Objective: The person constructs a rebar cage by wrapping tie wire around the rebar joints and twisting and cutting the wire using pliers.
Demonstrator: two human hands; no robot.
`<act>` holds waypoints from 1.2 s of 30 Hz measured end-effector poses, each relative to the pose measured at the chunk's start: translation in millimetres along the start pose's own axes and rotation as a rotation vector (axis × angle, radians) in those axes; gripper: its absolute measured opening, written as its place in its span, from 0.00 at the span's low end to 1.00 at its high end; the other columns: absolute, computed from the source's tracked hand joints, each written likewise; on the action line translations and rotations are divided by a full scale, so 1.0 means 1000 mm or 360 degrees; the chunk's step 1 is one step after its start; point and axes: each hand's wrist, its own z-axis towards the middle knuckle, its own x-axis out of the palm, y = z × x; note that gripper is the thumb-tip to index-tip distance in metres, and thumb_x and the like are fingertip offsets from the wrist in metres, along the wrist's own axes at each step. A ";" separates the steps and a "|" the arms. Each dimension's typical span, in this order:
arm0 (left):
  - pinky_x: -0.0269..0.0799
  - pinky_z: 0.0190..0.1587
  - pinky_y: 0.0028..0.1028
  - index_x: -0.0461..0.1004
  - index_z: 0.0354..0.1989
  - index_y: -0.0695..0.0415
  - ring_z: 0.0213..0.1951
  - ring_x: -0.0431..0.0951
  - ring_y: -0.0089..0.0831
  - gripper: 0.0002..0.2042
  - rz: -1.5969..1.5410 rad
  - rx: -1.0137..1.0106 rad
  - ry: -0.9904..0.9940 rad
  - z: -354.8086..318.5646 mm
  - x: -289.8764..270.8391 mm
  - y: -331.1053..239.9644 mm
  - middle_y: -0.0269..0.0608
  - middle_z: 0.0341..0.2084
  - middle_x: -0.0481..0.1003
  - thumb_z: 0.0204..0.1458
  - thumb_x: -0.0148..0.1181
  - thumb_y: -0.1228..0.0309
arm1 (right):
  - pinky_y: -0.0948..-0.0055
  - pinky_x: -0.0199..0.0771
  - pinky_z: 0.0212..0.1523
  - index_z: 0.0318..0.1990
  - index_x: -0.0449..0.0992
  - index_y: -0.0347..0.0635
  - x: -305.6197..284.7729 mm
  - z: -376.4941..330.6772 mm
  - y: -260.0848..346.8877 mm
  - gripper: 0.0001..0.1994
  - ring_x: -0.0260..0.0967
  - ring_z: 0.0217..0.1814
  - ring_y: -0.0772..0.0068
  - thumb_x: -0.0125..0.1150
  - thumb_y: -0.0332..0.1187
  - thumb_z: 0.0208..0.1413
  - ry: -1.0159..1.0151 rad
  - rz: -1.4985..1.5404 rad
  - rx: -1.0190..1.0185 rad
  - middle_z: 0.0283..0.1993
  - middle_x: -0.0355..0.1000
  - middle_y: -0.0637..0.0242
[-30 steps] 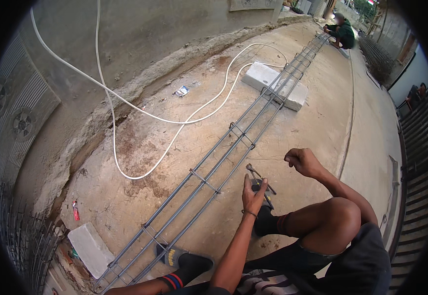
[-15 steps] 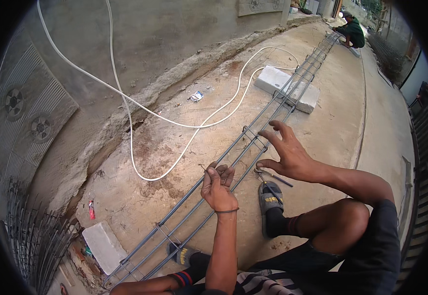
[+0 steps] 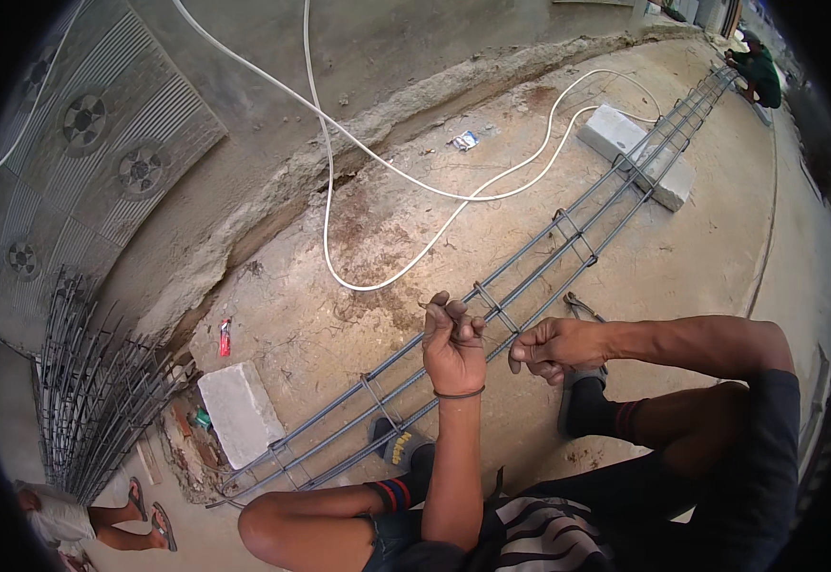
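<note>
Over rebar cage (image 3: 575, 238) resting across pale block (image 3: 607, 131), left hand (image 3: 453, 346) and right hand (image 3: 562, 345) hover, fingers curled, any grip unclear; cage looks stiff, heavy, outer bars (image 3: 557, 216) offering likeliest hold.

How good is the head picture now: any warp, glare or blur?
Head view: fisheye warp curves the foot of the wall, corners black; head view: diffuse light, no strong glare on the rebar cage; head view: left hand and right hand readable, distant co-worker small and soft.
</note>
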 end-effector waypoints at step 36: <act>0.68 0.19 0.23 0.75 0.44 0.69 0.19 0.73 0.25 0.13 0.2172 -0.1311 0.0008 0.155 -0.101 0.013 0.49 0.24 0.78 0.56 0.59 0.70 | 0.60 0.72 0.39 0.33 0.79 0.43 -0.191 0.034 -0.068 0.09 0.74 0.38 0.54 0.52 0.28 0.48 -0.0921 -0.1634 -0.0366 0.33 0.77 0.59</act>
